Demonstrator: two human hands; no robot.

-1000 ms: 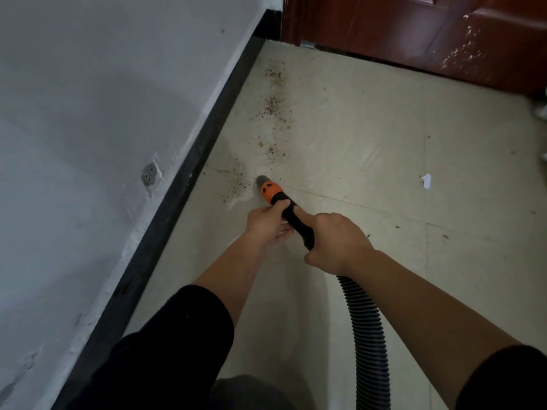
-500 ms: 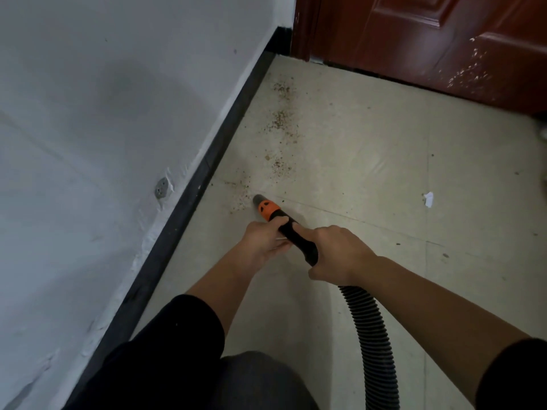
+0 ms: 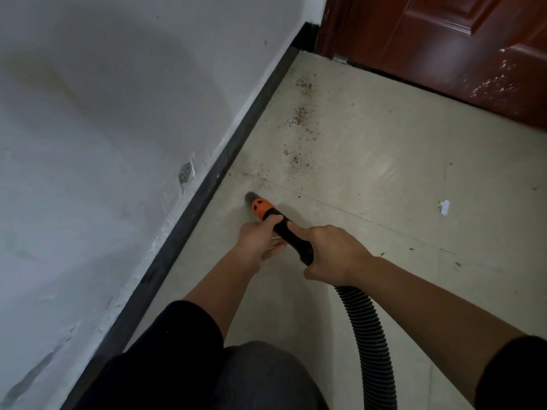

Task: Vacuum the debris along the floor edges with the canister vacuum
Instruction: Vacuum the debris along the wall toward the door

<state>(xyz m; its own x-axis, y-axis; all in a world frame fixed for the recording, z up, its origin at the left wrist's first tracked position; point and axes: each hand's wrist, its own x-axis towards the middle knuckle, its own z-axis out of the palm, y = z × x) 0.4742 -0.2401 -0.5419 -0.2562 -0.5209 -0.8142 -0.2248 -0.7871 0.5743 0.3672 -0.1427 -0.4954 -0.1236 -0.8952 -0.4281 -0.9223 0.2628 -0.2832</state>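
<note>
Both hands hold the vacuum's black handle (image 3: 291, 235), which ends in an orange collar (image 3: 261, 207) and a grey nozzle tip (image 3: 251, 196) touching the beige floor. My left hand (image 3: 257, 241) grips the handle just behind the collar. My right hand (image 3: 331, 251) grips it further back, where the ribbed black hose (image 3: 367, 335) leaves toward the bottom edge. Brown crumb debris (image 3: 300, 116) lies in patches ahead of the nozzle, running along the black baseboard (image 3: 225, 161) toward the door. The canister is out of view.
A white wall (image 3: 118, 113) with a small grey fitting (image 3: 186, 176) runs along the left. A red-brown door (image 3: 444, 45) closes the far side. A white paper scrap (image 3: 444, 207) lies on the floor at right. My knee (image 3: 260, 377) is at the bottom.
The nozzle has drawn back toward me and nearer the baseboard. The debris patch by the floor seam that it covered has thinned. Both hands keep their grip.
</note>
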